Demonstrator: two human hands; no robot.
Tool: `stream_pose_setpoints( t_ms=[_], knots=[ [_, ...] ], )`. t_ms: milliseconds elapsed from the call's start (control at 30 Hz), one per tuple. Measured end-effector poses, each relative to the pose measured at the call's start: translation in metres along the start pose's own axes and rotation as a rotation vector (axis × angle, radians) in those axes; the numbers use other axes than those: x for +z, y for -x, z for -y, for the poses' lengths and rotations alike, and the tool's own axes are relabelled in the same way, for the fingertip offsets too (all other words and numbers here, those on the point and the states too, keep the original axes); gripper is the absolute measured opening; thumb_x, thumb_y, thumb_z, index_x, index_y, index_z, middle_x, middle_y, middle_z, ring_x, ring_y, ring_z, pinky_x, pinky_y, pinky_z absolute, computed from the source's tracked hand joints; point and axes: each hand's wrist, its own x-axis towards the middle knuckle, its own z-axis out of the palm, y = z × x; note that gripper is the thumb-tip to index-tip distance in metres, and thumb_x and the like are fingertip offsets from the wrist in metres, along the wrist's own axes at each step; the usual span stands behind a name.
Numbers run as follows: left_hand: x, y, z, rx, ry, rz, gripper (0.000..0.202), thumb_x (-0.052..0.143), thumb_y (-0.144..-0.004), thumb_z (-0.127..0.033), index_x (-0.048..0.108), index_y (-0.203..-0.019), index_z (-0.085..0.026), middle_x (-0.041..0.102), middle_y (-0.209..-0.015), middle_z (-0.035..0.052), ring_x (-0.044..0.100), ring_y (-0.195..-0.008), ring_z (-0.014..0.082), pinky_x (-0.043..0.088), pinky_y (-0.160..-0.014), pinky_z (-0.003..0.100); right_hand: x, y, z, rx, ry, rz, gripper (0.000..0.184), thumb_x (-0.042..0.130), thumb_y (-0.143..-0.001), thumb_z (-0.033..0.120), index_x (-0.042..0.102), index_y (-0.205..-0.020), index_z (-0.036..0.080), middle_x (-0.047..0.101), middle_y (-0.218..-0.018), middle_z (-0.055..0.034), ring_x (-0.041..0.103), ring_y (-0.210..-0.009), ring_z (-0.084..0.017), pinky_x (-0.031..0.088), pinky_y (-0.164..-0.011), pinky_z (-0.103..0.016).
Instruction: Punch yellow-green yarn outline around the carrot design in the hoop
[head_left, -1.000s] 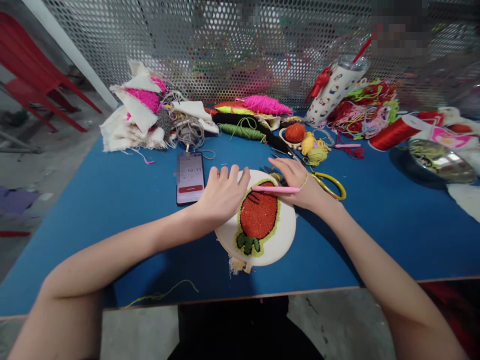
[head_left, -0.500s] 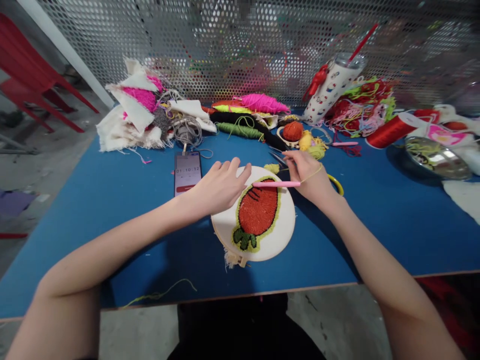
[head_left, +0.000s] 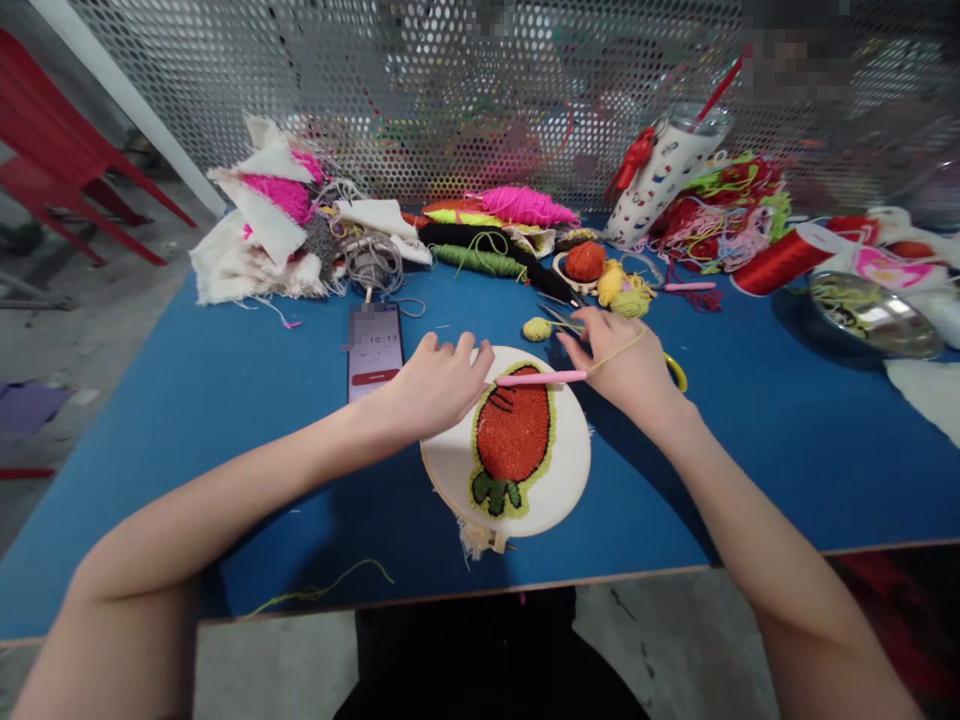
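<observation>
A round embroidery hoop point(head_left: 559, 480) stretches white cloth with a red tufted strawberry-like shape point(head_left: 514, 430), outlined in black and yellow-green, green leaves toward me. My left hand point(head_left: 446, 385) has its fingers curled over the hoop's upper left rim; its thumb is hidden. A pink punch needle point(head_left: 541, 378) lies across the top of the design, its left end close to my left fingertips. Yellow-green yarn runs from its right end over my right hand point(head_left: 626, 355). That hand's thumb and fingers pinch yarn leading to a small yellow yarn ball point(head_left: 536, 328). Scissors point(head_left: 676, 372) lie partly under it.
A phone point(head_left: 375, 345) running a timer lies left of the hoop. Along the back are cloth scraps point(head_left: 262, 265), yarn skeins point(head_left: 480, 260), a tumbler with a straw point(head_left: 660, 180), a red thread spool point(head_left: 784, 262) and a metal bowl point(head_left: 874, 315). A loose yarn strand point(head_left: 322, 590) lies near the front edge.
The hoop has shifted slightly toward me, with the punch needle moving left and away from my right fingers. My right hand has dropped a little, and the yellow ball shows more fully.
</observation>
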Motion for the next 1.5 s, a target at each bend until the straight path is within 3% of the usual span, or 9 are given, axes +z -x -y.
stream_pose_setpoints(
  t_ms=[133,267,367,467,633,867,1267,1400,1500],
  knots=[
    [0.002,-0.001,-0.003,0.021,0.041,-0.019,0.043,0.034,-0.102,-0.033,0.054,-0.124,-0.002,0.065,-0.097,0.0186,0.067,-0.077,0.0283,0.041,-0.071,0.039,-0.001,0.005,0.007,0.038,-0.024,0.095,0.018,0.052,-0.092,0.029,0.064,-0.091,0.015,0.074,-0.082,-0.0149,0.067,-0.071,-0.026,0.042,-0.061,-0.033],
    [0.008,-0.005,-0.001,0.036,0.104,-0.018,0.037,0.038,-0.101,-0.035,0.060,-0.109,-0.006,0.066,-0.088,0.0156,0.066,-0.075,0.0278,0.042,-0.074,0.039,0.002,0.003,0.015,-0.050,-0.429,-0.132,0.020,0.048,-0.095,0.026,0.065,-0.090,0.017,0.074,-0.086,-0.0099,0.068,-0.075,-0.021,0.049,-0.067,-0.032],
    [0.012,-0.009,0.006,-0.019,0.178,-0.073,0.039,0.037,-0.101,-0.036,0.059,-0.113,-0.007,0.065,-0.102,0.0191,0.066,-0.093,0.0319,0.045,-0.079,0.041,0.001,0.002,0.020,-0.193,-0.665,-0.199,0.020,0.051,-0.095,0.028,0.069,-0.092,0.019,0.076,-0.091,-0.0081,0.070,-0.084,-0.019,0.055,-0.079,-0.035],
    [0.017,-0.014,0.015,-0.050,0.353,-0.207,0.043,0.044,-0.097,-0.029,0.048,-0.132,-0.005,0.058,-0.125,0.0224,0.060,-0.113,0.0325,0.048,-0.088,0.043,-0.001,0.002,0.022,-0.322,-0.766,-0.114,0.019,0.054,-0.095,0.028,0.071,-0.097,0.022,0.078,-0.097,-0.0059,0.071,-0.088,-0.018,0.058,-0.082,-0.037],
    [0.027,-0.019,0.016,0.196,0.762,-0.390,0.053,0.052,-0.086,-0.012,0.044,-0.138,-0.012,0.051,-0.144,0.0169,0.049,-0.133,0.0237,0.044,-0.107,0.040,0.006,0.006,0.024,-0.466,-0.808,-0.039,0.022,0.052,-0.096,0.025,0.071,-0.105,0.021,0.078,-0.106,-0.0073,0.072,-0.099,-0.018,0.058,-0.092,-0.039],
    [0.027,-0.022,0.012,0.168,0.960,-0.353,0.026,0.054,-0.088,-0.015,0.062,-0.112,-0.012,0.071,-0.103,0.0078,0.066,-0.085,0.0143,0.052,-0.080,0.028,0.011,0.007,0.025,-0.575,-0.790,-0.091,0.021,0.054,-0.095,0.022,0.070,-0.106,0.019,0.078,-0.098,-0.0090,0.072,-0.087,-0.017,0.059,-0.076,-0.035],
    [0.026,-0.021,0.015,0.163,0.945,-0.393,0.011,0.052,-0.086,-0.021,0.060,-0.085,-0.014,0.064,-0.088,0.0060,0.059,-0.080,0.0145,0.048,-0.074,0.028,0.002,0.007,0.030,-0.616,-0.844,-0.183,0.016,0.057,-0.092,0.019,0.069,-0.102,0.021,0.077,-0.091,-0.0067,0.071,-0.081,-0.017,0.058,-0.072,-0.035],
    [0.024,-0.022,0.020,0.051,0.978,-0.427,0.008,0.051,-0.083,-0.019,0.058,-0.080,-0.015,0.064,-0.080,0.0031,0.057,-0.072,0.0118,0.047,-0.070,0.026,0.002,0.007,0.028,-0.583,-0.801,-0.192,0.017,0.054,-0.093,0.019,0.069,-0.101,0.021,0.075,-0.087,-0.0056,0.069,-0.078,-0.017,0.058,-0.073,-0.035],
    [0.019,-0.022,0.025,-0.068,1.195,-0.474,0.007,0.052,-0.084,-0.022,0.053,-0.081,-0.016,0.067,-0.085,0.0050,0.061,-0.074,0.0117,0.050,-0.072,0.027,0.009,0.007,0.025,-0.646,-0.670,-0.218,0.018,0.053,-0.094,0.018,0.069,-0.101,0.018,0.074,-0.089,-0.0081,0.068,-0.081,-0.018,0.058,-0.075,-0.036]
  ],
)
